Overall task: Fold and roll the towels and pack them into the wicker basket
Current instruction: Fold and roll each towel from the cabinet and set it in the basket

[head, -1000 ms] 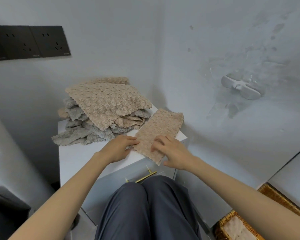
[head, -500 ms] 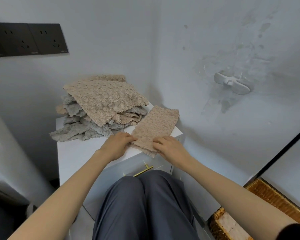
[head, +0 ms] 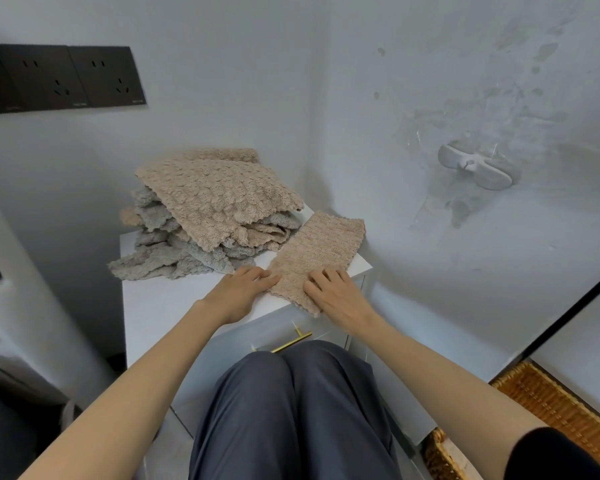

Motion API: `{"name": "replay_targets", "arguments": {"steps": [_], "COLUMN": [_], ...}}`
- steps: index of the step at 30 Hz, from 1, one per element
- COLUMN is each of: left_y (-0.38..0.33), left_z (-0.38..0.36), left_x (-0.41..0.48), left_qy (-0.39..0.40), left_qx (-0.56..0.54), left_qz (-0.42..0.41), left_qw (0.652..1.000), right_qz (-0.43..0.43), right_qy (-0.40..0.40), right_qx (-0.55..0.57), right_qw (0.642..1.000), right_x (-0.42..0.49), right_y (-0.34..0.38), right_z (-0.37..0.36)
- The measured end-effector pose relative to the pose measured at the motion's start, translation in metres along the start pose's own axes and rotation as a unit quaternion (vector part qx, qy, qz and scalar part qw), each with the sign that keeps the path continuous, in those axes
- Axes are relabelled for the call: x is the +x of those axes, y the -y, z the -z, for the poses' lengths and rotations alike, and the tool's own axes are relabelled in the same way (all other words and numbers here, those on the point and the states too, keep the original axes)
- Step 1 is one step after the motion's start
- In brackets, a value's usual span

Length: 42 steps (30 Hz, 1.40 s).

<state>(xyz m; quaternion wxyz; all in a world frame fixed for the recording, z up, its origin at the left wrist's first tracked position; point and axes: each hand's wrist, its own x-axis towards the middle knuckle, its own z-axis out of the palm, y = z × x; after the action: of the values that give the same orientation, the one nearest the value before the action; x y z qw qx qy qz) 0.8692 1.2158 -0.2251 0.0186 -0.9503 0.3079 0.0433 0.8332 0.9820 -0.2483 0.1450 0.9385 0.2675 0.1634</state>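
**Both your hands flat on the folded towel**

The white tabletop (head: 160, 306) fills the middle of the frame, pushed into the corner of the walls. A loose pile of towels (head: 208, 206), beige on top and grey below, covers its far left part. The wicker basket (head: 548, 400) stands on the floor at the lower right, well apart from the tabletop and partly cut off by the frame edge. A narrow folded beige towel (head: 316, 251) lies on the right part of the tabletop, just beside the pile, its near end hanging slightly over the front edge. Your left hand (head: 243, 289) rests at the towel's near left edge and your right hand (head: 336, 292) on its near right end. The fingers (head: 317, 277) of both lie nearly straight, pressing on the cloth and gripping nothing. A gold drawer handle (head: 291, 341) shows below, above your knees.
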Motion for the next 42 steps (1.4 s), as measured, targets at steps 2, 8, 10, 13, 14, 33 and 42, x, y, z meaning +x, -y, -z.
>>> {"name": "replay_targets", "arguments": {"steps": [2, 8, 10, 13, 14, 33, 42], "left_y": [-0.001, -0.007, -0.011, -0.022, -0.026, -0.047, -0.057], "left_z": [0.0, 0.003, 0.003, 0.001, -0.001, -0.006, -0.008], "left_x": [0.001, 0.004, 0.006, 0.008, 0.009, 0.042, 0.047], "left_qy": [-0.007, -0.031, -0.056, -0.111, -0.131, -0.129, -0.151], "left_qx": [-0.023, -0.158, -0.154, -0.166, -0.166, -0.315, -0.309], "left_qz": [0.0, 0.01, -0.001, -0.014, -0.017, 0.136, 0.222], "left_qw": [1.0, 0.987, 0.987, 0.98, 0.977, 0.93, 0.912], "right_qz": [0.01, -0.081, -0.113, -0.153, -0.172, -0.433, -0.506], "right_qy": [-0.021, -0.023, -0.025, -0.046, -0.051, -0.009, 0.005], "right_qx": [0.058, 0.348, 0.385, 0.381, 0.386, 0.585, 0.609], "right_qw": [0.998, 0.934, 0.915, 0.911, 0.905, 0.686, 0.611], "right_x": [0.0, -0.014, -0.022, -0.032, -0.036, -0.045, -0.039], "right_y": [-0.005, -0.019, -0.026, -0.036, -0.039, -0.046, -0.038], "right_z": [0.003, 0.023, 0.027, 0.028, 0.027, 0.009, 0.002]}}
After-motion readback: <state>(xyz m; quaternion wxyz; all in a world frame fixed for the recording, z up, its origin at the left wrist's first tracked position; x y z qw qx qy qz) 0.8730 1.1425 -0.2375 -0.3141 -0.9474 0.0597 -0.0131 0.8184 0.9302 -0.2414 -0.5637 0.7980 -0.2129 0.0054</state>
